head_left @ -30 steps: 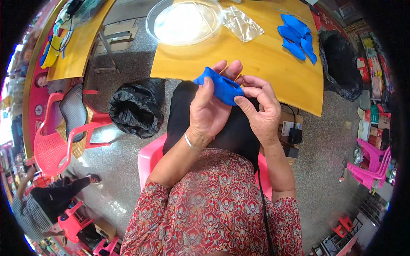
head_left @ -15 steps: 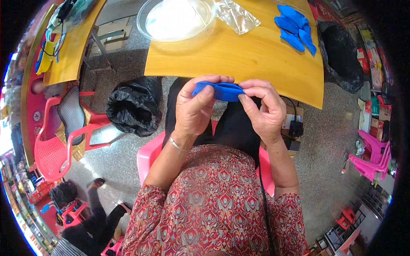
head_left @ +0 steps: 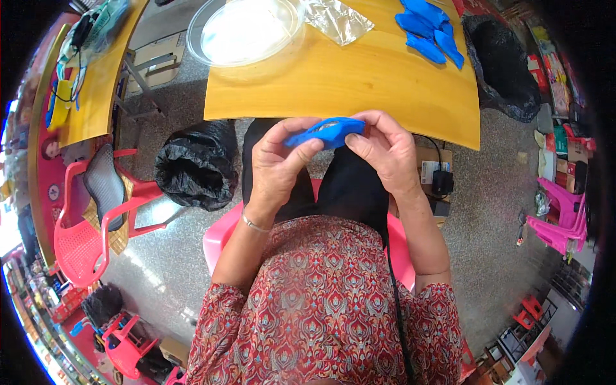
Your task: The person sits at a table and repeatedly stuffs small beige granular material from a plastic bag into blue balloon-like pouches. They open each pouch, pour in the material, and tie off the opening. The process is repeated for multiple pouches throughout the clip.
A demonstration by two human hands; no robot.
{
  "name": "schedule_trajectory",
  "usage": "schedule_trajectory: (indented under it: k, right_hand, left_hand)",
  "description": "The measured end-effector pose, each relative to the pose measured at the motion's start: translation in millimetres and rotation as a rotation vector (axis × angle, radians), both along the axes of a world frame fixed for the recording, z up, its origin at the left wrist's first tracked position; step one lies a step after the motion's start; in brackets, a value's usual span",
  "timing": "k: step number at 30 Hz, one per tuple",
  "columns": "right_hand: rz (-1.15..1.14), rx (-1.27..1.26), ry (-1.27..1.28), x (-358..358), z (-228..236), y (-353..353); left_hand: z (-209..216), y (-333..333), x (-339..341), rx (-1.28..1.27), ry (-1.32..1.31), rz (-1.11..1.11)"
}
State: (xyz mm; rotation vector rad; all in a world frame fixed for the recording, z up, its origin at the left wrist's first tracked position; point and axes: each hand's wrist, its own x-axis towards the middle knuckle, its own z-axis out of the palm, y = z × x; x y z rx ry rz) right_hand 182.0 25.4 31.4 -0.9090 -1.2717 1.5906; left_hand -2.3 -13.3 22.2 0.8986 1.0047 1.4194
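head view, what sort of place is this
Possibly a shop or storeroom doubling as a handwork spot: colourful packed goods crowd the left edge, a handheld blue piece has similar loose pieces on the yellow table.

1. On your left, locate the black plastic bag (head_left: 221,151), standing open-mouthed on the floor (head_left: 154,256).
2. Beyond it, note the red armchair (head_left: 78,249) and the grey mesh backrest (head_left: 104,187) against it.
3. At your upper left, observe the side table (head_left: 95,106), which bears a yellow object (head_left: 61,108).
4. On your right, identify the cardboard box (head_left: 428,156) and the second black bag (head_left: 529,102).
5. Farther right, find magenta plastic seating (head_left: 566,215).
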Motion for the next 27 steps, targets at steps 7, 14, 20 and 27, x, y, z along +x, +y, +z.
schedule_trajectory:
  k: [7, 14, 20, 27]
  right_hand:
    - [-0.066, 0.178, -0.007, -9.9, 5.6, -0.6]
    - [-0.154, 0.136, -0.122, -4.1, -5.9, 6.9]
    - [-0.193, -0.105, 0.155, -5.0, -16.2, 8.0]
    - [-0.033, -0.122, 0.111, -15.1, -24.0, -16.8]
  left_hand:
    - [2.2, -7.5, 12.1, 0.030, -0.068, 0.089]
    - [12.6, -5.2, 15.8, -0.231, -0.054, -0.107]
    - [4.5, -5.3, 15.9, -0.286, -0.149, -0.073]
    - [-18.2, -5.0, 32.3, -0.360, -0.609, 0.062]
